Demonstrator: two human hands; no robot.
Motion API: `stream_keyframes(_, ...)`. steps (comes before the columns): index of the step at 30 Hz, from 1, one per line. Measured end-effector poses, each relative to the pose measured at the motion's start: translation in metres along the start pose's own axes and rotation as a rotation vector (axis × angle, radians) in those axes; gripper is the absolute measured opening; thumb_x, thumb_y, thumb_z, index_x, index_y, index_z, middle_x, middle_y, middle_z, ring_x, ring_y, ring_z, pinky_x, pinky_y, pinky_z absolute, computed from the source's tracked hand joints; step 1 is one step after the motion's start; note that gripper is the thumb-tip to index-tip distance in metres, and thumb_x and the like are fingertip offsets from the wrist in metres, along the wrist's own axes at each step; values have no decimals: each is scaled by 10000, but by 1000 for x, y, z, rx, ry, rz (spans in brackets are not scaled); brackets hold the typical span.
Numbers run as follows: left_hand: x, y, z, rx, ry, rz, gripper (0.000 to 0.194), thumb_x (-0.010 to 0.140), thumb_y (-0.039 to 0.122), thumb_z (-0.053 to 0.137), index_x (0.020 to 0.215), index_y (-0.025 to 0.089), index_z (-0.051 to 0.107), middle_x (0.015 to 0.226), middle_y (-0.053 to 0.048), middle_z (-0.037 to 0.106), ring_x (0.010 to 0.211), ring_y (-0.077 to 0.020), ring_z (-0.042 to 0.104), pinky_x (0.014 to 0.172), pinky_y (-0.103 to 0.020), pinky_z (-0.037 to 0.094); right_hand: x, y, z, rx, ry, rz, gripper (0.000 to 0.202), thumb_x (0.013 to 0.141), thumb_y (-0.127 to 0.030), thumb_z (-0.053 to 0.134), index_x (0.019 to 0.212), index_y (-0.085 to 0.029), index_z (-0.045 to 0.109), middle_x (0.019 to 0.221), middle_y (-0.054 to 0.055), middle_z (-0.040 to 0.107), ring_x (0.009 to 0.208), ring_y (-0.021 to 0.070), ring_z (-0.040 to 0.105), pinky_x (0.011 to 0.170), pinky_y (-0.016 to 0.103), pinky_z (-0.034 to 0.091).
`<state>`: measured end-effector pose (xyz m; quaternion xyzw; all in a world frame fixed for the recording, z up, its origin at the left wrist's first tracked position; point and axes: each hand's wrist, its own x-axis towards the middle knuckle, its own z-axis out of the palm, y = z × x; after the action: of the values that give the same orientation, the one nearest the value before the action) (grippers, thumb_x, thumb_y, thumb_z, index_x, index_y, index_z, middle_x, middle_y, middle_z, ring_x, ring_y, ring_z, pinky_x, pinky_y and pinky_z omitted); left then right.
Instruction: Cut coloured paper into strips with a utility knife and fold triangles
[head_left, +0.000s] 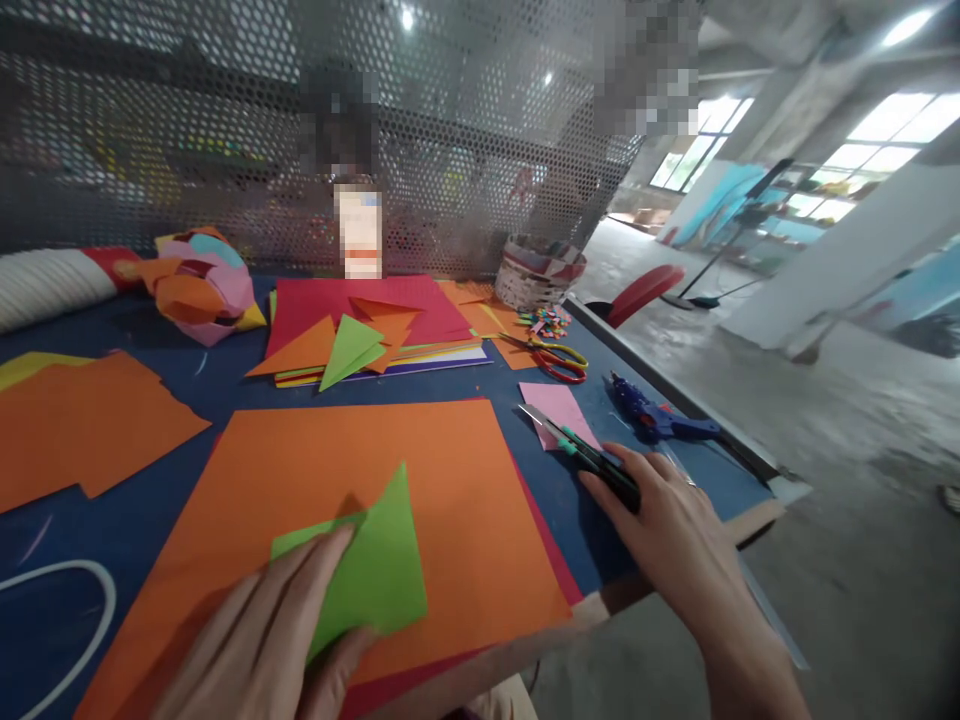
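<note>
Under the fingers of my left hand [277, 620] is a green paper piece [382, 570] with a pointed top corner. Thumb and fingers close over its left part, and it rests on a large orange sheet [457, 470]. A red sheet [551, 540] shows beneath the orange one along its right edge. My right hand [667, 510] grips the black handle of a utility knife [592, 457], its blade out and pointing to the upper left. Below that blade lies a small pink paper piece [555, 405] on the blue table.
Behind are stacked coloured sheets [367, 310], a green triangle [349, 350], scissors [559, 360] and a woven basket [536, 275]. A blue glue gun [656, 415] lies near the table's right edge. Orange paper [90, 425] and a white cable [109, 600] are at left.
</note>
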<state>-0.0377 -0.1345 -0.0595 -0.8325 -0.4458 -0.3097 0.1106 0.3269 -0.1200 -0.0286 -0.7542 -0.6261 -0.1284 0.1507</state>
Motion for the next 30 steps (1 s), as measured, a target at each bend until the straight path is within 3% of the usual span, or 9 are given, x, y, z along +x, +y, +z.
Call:
stream_keyframes(7,8,10,-3,-44,-47,-118,539,1057,556,391,1457,201,456,1214,-75,742,1018,-188,751,819,-254,604,-17,-11,-27,186,64,-178,436,1074,-515,442,1320,-208,628,1081,86,631,848,230,713,721,367,584)
stream_keyframes(10,9,9,-8,-116,-92,-247,523,1057,579,363,1465,260,435,1140,-44,753,921,-160,765,781,-227,619,-36,-26,-41,298,-14,-372,331,1083,-394,486,1367,-258,588,1153,76,625,927,188,719,735,288,596)
stream_keyframes(13,9,3,-11,-162,-120,-262,518,1061,514,387,1529,293,378,1199,-25,740,921,-140,764,758,-201,621,-52,-40,-48,341,-95,-503,310,1086,-317,478,1370,-247,578,1167,85,639,956,181,717,786,280,608)
stream_keyframes(17,13,-5,-16,-81,-173,-76,525,1061,394,399,1577,316,340,1441,-15,616,1218,-146,679,900,-199,595,-62,-48,-51,358,-165,-559,315,1092,-323,462,1370,-238,583,1128,88,653,920,187,717,764,300,619)
stream_keyframes(20,21,-7,-21,-1,-170,96,503,1062,324,381,1565,327,378,1466,-36,585,1201,-143,687,858,-198,600,-65,-49,-53,359,-166,-579,319,1099,-327,437,1363,-240,593,1094,84,662,879,187,719,737,308,623)
stream_keyframes(24,38,-11,-23,107,-180,400,487,1051,258,337,1519,285,467,1570,-105,501,1281,-272,650,911,-408,626,-69,-50,-54,363,-151,-610,317,1091,-314,447,1353,-224,603,1083,92,667,862,201,720,725,330,632)
stream_keyframes(27,56,-16,-19,-7,-407,475,496,1052,254,359,1528,361,449,1673,-57,312,1517,-356,373,1146,-648,423,-71,-51,-55,324,-177,-623,340,1024,-249,587,1361,-210,598,1069,93,663,851,228,718,701,370,641)
stream_keyframes(29,67,-18,-16,-147,-721,400,472,1082,341,337,1545,400,406,1688,-1,253,1585,-340,177,1240,-707,182,-70,-51,-57,289,-202,-635,402,974,-212,663,1369,-201,594,1067,93,661,860,246,716,692,394,643)
stream_keyframes(30,72,-19,-15,-185,-801,384,470,1092,416,306,1558,414,369,1684,15,262,1591,-325,152,1250,-697,152,-70,-52,-58,276,-218,-639,412,966,-205,675,1370,-198,593,1069,94,660,864,250,714,692,399,642)
